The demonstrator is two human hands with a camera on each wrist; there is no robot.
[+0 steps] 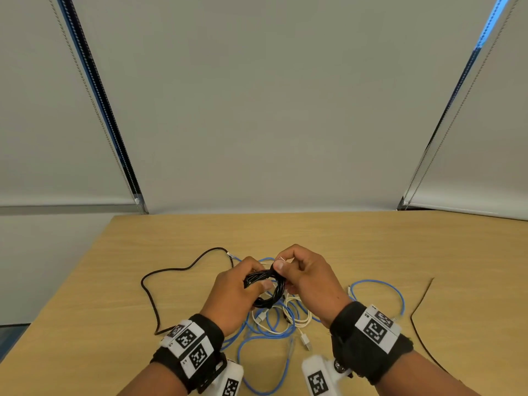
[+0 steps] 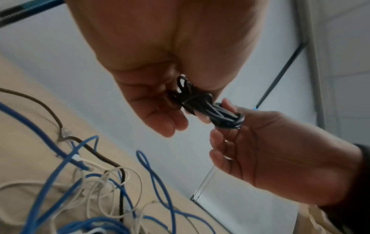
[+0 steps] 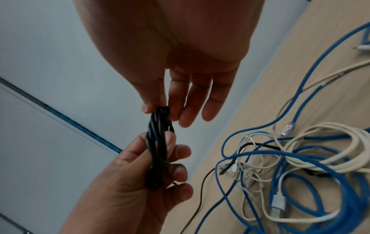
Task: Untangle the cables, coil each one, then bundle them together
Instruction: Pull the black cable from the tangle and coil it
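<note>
A black cable coil [image 1: 274, 292] is held in the air above the table between both hands. My left hand [image 1: 257, 281] grips the lower part of the coil [image 3: 156, 142], its fingers [image 3: 180, 172] curled round the strands. My right hand [image 1: 281, 267] pinches the coil's upper end [image 3: 160, 110] between thumb and forefinger, the other fingers loose. In the left wrist view the coil [image 2: 210, 109] spans from my left hand [image 2: 170, 101] to my right hand [image 2: 230, 126]. Under the hands lie tangled blue cables [image 1: 374, 280] and white cables [image 1: 303, 321].
The wooden table [image 1: 343, 238] has a thin dark cable [image 1: 183, 268] looping to the left of the tangle and another thin dark cable [image 1: 423, 298] lying apart at the right. Grey roller blinds hang behind the table's far edge.
</note>
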